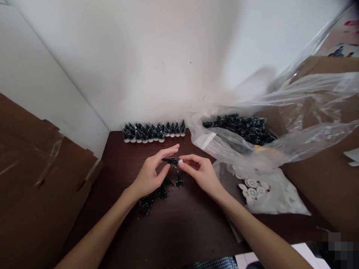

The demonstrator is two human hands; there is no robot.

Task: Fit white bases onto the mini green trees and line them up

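Small frosted tree (171,161) mid-scene, above the counter (196,228).
Left hand (151,171) loosely open around it, contact unclear; right hand (202,173) pinching white base (180,162) at tree's right end. Loose trees (146,205) near; standing tree rows (144,133) far.

Slim, bare forearms (108,220), a slender-fingered bare left hand (151,172) and right hand (204,175), and blue-and-white checked cloth (217,263), apparently clothing, below.

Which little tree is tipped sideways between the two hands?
The dark tree whose wide end is beside the white piece in the right hand. The others are by the wall, lower on the table, or in the plastic bag.
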